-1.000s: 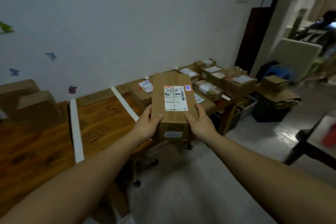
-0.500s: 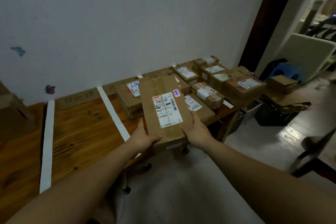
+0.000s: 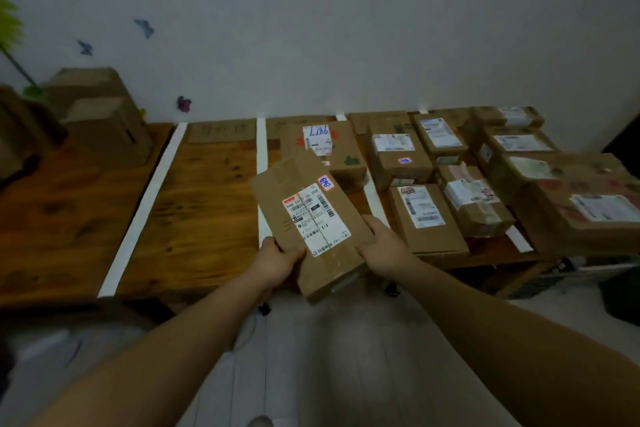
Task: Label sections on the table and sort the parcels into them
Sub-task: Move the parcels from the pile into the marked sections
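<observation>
A flat brown parcel point(image 3: 313, 218) with a white shipping label and a small blue-marked sticker is tilted over the front edge of the wooden table point(image 3: 204, 211). My left hand point(image 3: 277, 262) grips its near left corner and my right hand point(image 3: 384, 246) grips its right side. It hangs over a white tape strip point(image 3: 262, 163), one of several that split the table into sections. Cardboard labels point(image 3: 221, 131) lie along the wall. Behind the held parcel sits a box marked L186 point(image 3: 323, 149).
Several labelled parcels point(image 3: 426, 215) crowd the table's right sections. Two plain cardboard boxes point(image 3: 104, 128) stand at the far left by a green plant. A white wall with butterfly stickers point(image 3: 143, 28) backs the table. Pale floor lies below my arms.
The view has swung left and down onto the table. The parcel in both hands has shifted left and tilted, and now hangs over the tape strip in front of the L186 box.
</observation>
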Demonstrator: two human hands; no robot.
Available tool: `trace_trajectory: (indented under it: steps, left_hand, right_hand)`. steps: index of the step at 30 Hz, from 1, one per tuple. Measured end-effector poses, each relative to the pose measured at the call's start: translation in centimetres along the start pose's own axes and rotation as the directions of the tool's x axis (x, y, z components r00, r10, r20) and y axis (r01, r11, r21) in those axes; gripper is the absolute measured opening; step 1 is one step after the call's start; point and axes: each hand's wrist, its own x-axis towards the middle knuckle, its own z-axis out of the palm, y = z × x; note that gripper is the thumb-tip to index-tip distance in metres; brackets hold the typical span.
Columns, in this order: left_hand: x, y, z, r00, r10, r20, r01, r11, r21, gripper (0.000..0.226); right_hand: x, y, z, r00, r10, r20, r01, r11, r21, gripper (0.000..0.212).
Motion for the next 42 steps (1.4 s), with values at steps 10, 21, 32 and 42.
trace_trajectory:
  steps: [10,21,32,42]
  left_hand:
    - [-0.9,0.3,2.8,0.977,-0.076,-0.197,0.025,0.969,-0.246,0.068]
    - [2.3,-0.5,3.8,0.976,-0.011,-0.219,0.006,1.000,-0.024,0.083]
    - [6.3,1.8,-2.0,0.970,0.036,-0.242,0.065,0.916,0.396,0.093]
    - [6.1,2.2,-4.1,0.950,0.103,-0.294,0.028,0.911,0.411,0.076]
  right_hand:
    - [1.9,1.2,-1.8,0.990,-0.114,0.087,0.126,0.980,-0.154,0.049]
    - [5.7,3.7,-0.5,0.998,0.017,-0.064,-0.032,0.968,-0.248,0.057]
    - [6.4,2.7,0.1,0.977,0.194,-0.090,-0.206,0.966,-0.155,0.059]
    - [7.0,1.3,0.7,0.977,0.174,-0.125,-0.183,0.981,-0.070,0.068]
